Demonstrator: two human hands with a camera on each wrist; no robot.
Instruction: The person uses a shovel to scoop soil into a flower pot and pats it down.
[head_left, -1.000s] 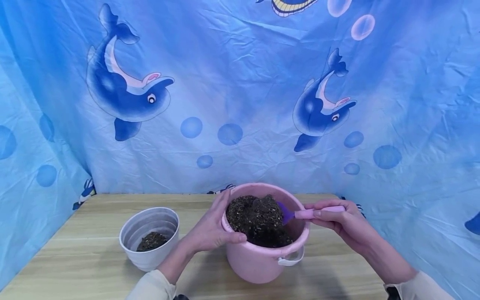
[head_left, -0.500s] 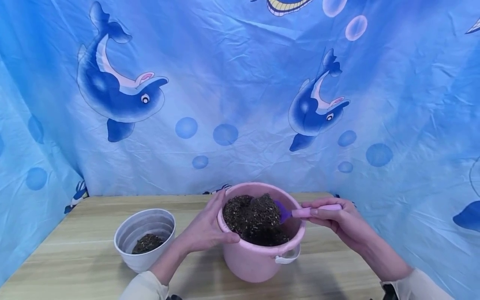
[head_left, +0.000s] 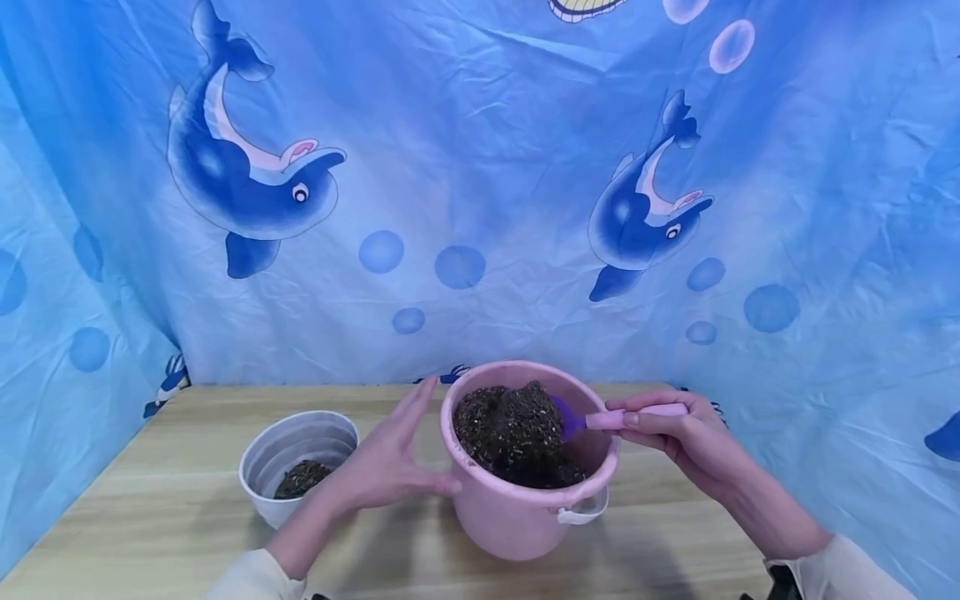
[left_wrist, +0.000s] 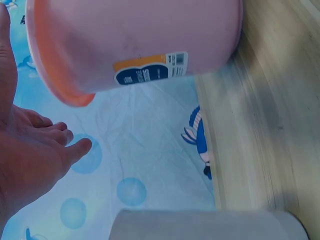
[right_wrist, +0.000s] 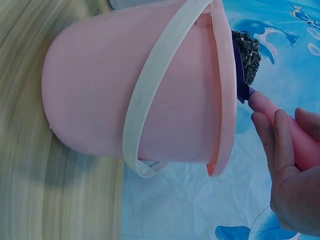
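Observation:
A pink bucket (head_left: 506, 525) of dark soil (head_left: 480, 433) stands on the table. My right hand (head_left: 697, 442) grips the pink handle of a hand trowel (head_left: 603, 420), and its purple blade carries a heaped mound of soil (head_left: 531, 417) at the bucket's mouth. In the right wrist view, that trowel (right_wrist: 265, 106) shows its load rising above the rim. My left hand (head_left: 378, 467) is open to the left of the bucket, its fingers spread and off the rim, the thumb tip close to the bucket wall. Behind that forearm sits a white pot (head_left: 272, 510) with a little soil inside.
The wooden table (head_left: 150, 492) ends at a blue dolphin-print cloth (head_left: 510, 317), which surrounds it at the back and sides. A white handle (right_wrist: 145, 100) hangs down the bucket's near right side.
My left hand has let go of the bucket's rim and moved left, away from it. The right hand still holds the loaded trowel in nearly the same place.

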